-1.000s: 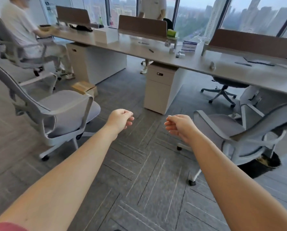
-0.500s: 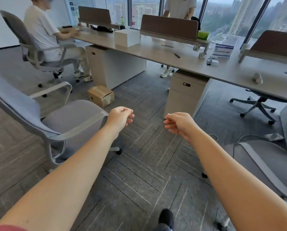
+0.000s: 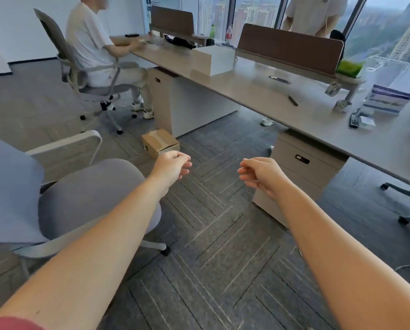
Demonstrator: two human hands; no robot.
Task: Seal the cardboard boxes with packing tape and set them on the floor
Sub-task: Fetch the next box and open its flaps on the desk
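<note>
Swinging leftward since a moment ago, the view now brings the box [image 3: 160,143] on the floor [image 3: 223,246] nearer mid-frame. Both forearms reach forward from the bottom corners; the left hand [image 3: 171,166] and right hand [image 3: 261,173] hang near each other at centre, fingers loosely curled, holding nothing, likely idle between boxes. Just beyond the left hand, the box sits beside the desk [image 3: 258,89], seemingly set down already. No tape is visible.
</note>
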